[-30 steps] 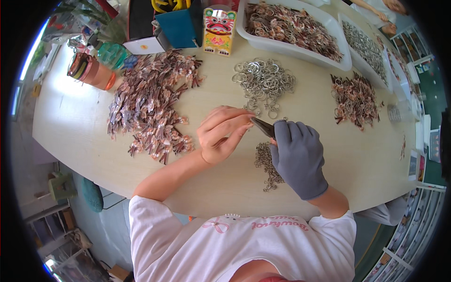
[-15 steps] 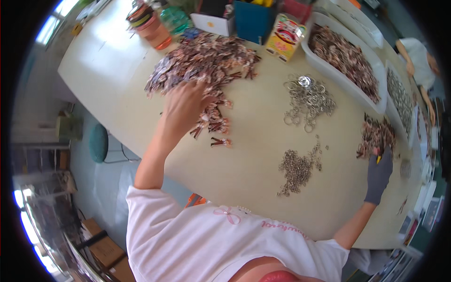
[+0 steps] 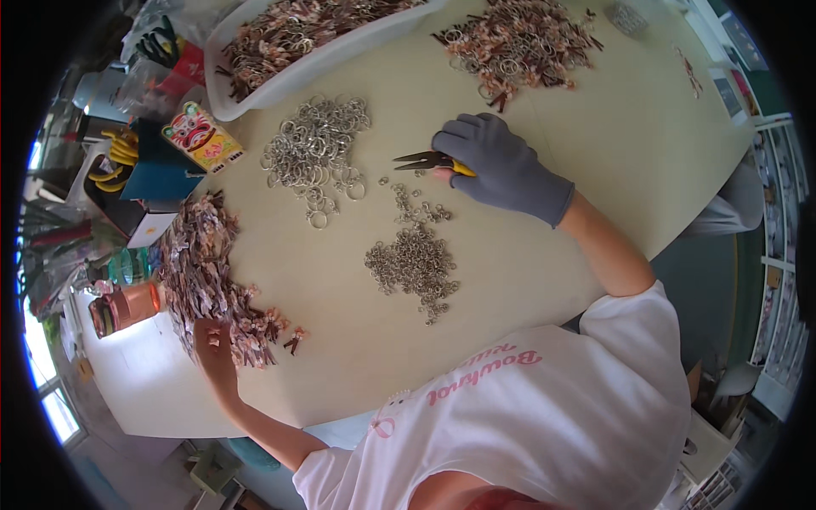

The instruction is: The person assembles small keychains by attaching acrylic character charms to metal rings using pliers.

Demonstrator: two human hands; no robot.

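Note:
My bare left hand (image 3: 214, 347) is at the near edge of a heap of small flat brown-and-pink charms (image 3: 204, 263). Its fingers are curled; anything between them is too small to make out. In a grey glove, my right hand (image 3: 501, 166) grips pliers (image 3: 425, 160) with yellow handles, the dark jaws slightly parted and pointing left. Just below the jaws lie loose jump rings (image 3: 414, 262) in a small pile. Left of the pliers is a heap of larger silver key rings (image 3: 314, 149). One charm (image 3: 295, 340) lies apart beside the left heap.
Charms with rings attached (image 3: 523, 47) form another pile at the far right. A white tub (image 3: 340, 51) of similar pieces stands at the back. On the left are a patterned yellow box (image 3: 201, 136), a dark blue box (image 3: 161, 161) and an orange bottle (image 3: 127, 306).
The view has turned toward the right. My right hand, with the pliers, has left the pile of ringed charms and is beside the jump rings. My left hand stays by the charm heap, fingers now curled.

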